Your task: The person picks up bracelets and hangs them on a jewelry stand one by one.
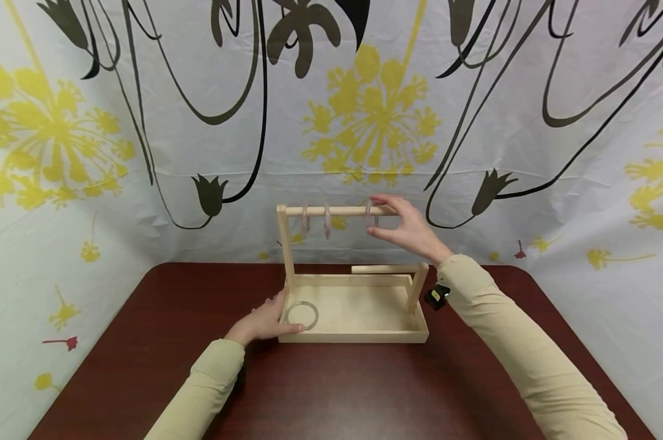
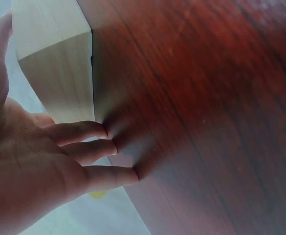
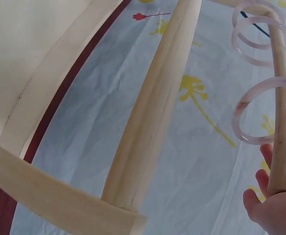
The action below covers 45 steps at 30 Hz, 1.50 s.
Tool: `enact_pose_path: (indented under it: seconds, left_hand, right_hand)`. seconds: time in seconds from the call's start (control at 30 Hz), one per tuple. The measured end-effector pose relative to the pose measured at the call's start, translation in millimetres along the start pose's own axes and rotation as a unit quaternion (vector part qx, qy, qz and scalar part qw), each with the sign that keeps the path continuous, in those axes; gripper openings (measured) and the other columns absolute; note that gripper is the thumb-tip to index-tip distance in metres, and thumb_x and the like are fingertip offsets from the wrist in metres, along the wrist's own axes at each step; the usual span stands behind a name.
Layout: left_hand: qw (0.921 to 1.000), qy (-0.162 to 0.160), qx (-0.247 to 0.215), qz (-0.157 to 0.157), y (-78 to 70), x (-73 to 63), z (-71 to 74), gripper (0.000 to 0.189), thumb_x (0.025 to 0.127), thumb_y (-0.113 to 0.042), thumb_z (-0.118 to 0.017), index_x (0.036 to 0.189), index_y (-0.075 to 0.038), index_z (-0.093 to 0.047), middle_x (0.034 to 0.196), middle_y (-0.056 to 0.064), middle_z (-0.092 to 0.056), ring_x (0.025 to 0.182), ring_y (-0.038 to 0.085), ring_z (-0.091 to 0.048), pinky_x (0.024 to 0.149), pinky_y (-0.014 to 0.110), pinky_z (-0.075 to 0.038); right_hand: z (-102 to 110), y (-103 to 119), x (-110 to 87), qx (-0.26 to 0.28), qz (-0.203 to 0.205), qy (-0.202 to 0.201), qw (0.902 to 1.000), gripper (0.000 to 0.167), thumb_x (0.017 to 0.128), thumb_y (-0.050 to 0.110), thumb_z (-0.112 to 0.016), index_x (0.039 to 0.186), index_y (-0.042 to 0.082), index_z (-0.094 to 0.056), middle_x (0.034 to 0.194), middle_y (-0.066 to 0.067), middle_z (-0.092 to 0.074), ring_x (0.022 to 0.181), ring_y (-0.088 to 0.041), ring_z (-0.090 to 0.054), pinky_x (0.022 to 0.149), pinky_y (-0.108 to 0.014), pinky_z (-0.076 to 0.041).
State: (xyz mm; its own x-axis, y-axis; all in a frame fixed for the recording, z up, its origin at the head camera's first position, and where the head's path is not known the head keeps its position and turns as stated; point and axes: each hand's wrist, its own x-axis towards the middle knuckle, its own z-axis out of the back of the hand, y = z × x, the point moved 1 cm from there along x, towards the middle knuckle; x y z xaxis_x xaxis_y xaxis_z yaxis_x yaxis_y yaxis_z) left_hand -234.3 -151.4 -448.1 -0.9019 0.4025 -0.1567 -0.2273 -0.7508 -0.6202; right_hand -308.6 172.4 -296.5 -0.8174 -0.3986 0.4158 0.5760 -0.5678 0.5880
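Observation:
My right hand (image 1: 410, 229) holds a pale pink translucent bangle (image 3: 239, 115) around the upper bar (image 3: 282, 132) of a wooden bangle stand, fingertips at its rim, close to the bar's free end. Two similar bangles (image 1: 327, 222) hang farther left on that bar. Against the front left corner of the stand's tray (image 1: 358, 337) lies my left hand (image 1: 262, 321). Its thumb rests along the front edge; in the left wrist view, straight fingers (image 2: 108, 176) reach down to the table. Inside the tray, beside that thumb, another bangle (image 1: 316, 308) lies flat.
A lower bar (image 1: 386, 269) juts left from the short right post (image 1: 416, 287) of the stand. The stand sits on a dark red wooden table (image 1: 342, 391). Behind and at both sides hangs a white flower-patterned cloth (image 1: 243, 153).

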Motion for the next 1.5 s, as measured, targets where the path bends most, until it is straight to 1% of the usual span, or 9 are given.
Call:
enact_pose_path:
  seconds: [0.2, 0.37, 0.57, 0.67, 0.73, 0.93, 1.17, 1.5]
  left_hand:
    - [1.0, -0.001, 0.001, 0.0, 0.5, 1.2, 0.0, 0.107, 0.086, -0.048, -0.069, 0.153, 0.002, -0.003, 0.154, 0.026, -0.019, 0.134, 0.056, -0.019, 0.1, 0.071, -0.02]
    - [1.0, -0.001, 0.005, 0.002, 1.3, 1.9, -0.7, 0.107, 0.086, -0.049, -0.069, 0.153, 0.002, -0.003, 0.154, 0.026, -0.02, 0.134, 0.055, -0.02, 0.101, 0.07, -0.019]
    - [1.0, -0.002, 0.007, 0.003, 1.3, 1.2, -0.6, 0.107, 0.086, -0.049, -0.069, 0.153, 0.002, -0.003, 0.153, 0.027, -0.02, 0.134, 0.056, -0.02, 0.101, 0.07, -0.019]
    - [1.0, -0.002, 0.007, 0.003, 0.9, 1.1, -0.2, 0.107, 0.086, -0.049, -0.069, 0.153, 0.002, -0.003, 0.153, 0.027, -0.019, 0.134, 0.056, -0.02, 0.101, 0.071, -0.018]
    - [1.0, -0.002, 0.007, 0.004, 0.6, 0.9, -0.1, 0.107, 0.086, -0.049, -0.069, 0.153, 0.002, -0.003, 0.153, 0.028, -0.02, 0.135, 0.055, -0.02, 0.101, 0.071, -0.018]
    - [0.9999, 0.0, 0.008, 0.008, -0.2, -0.1, -0.4, 0.106, 0.086, -0.049, -0.069, 0.153, 0.003, -0.004, 0.153, 0.028, -0.021, 0.135, 0.054, -0.02, 0.101, 0.07, -0.018]
    - [0.9999, 0.0, 0.008, 0.006, 0.4, -0.7, -0.8, 0.107, 0.086, -0.05, -0.068, 0.153, 0.002, -0.004, 0.153, 0.028, -0.02, 0.135, 0.055, -0.02, 0.101, 0.071, -0.018]
    - [0.9999, 0.0, 0.004, 0.009, 1.2, -1.2, -0.5, 0.107, 0.086, -0.05, -0.068, 0.154, 0.001, -0.003, 0.154, 0.026, -0.019, 0.136, 0.054, -0.018, 0.101, 0.072, -0.015]
  right_hand:
    - [-1.2, 2.0, 2.2, -0.011, 0.005, 0.001, 0.9999, 0.062, 0.083, 0.032, -0.078, 0.138, 0.016, -0.055, 0.138, -0.004, -0.05, 0.13, -0.027, -0.036, 0.103, -0.056, -0.027]
    - [-2.7, 4.4, 3.9, -0.028, 0.016, -0.007, 0.9995, 0.061, 0.081, 0.029, -0.08, 0.136, 0.014, -0.057, 0.137, -0.008, -0.051, 0.13, -0.03, -0.035, 0.103, -0.057, -0.025]
    - [-5.0, 6.9, 7.3, -0.077, 0.037, -0.013, 0.9963, 0.061, 0.081, 0.029, -0.08, 0.135, 0.01, -0.058, 0.137, -0.014, -0.052, 0.133, -0.034, -0.03, 0.107, -0.058, -0.013]
    - [-6.3, 10.8, 9.1, -0.095, 0.047, -0.015, 0.9943, 0.06, 0.081, 0.029, -0.08, 0.134, 0.01, -0.059, 0.135, -0.014, -0.052, 0.134, -0.034, -0.03, 0.108, -0.058, -0.007]
    - [-7.5, 13.4, 10.4, -0.106, 0.054, -0.019, 0.9927, 0.06, 0.08, 0.029, -0.08, 0.133, 0.01, -0.06, 0.134, -0.014, -0.053, 0.133, -0.033, -0.031, 0.109, -0.058, -0.005]
    - [-12.2, 19.1, 14.0, -0.125, 0.072, -0.025, 0.9893, 0.059, 0.078, 0.027, -0.082, 0.13, 0.008, -0.061, 0.131, -0.015, -0.055, 0.132, -0.033, -0.035, 0.109, -0.059, -0.004]
    - [-16.6, 23.6, 14.7, -0.147, 0.085, -0.038, 0.9847, 0.059, 0.077, 0.029, -0.082, 0.129, 0.008, -0.063, 0.129, -0.014, -0.057, 0.13, -0.032, -0.038, 0.11, -0.058, -0.003]
    - [-24.7, 28.2, 16.8, -0.138, 0.078, -0.03, 0.9869, 0.059, 0.079, 0.03, -0.081, 0.131, 0.009, -0.061, 0.13, -0.015, -0.056, 0.127, -0.031, -0.041, 0.111, -0.055, -0.002]
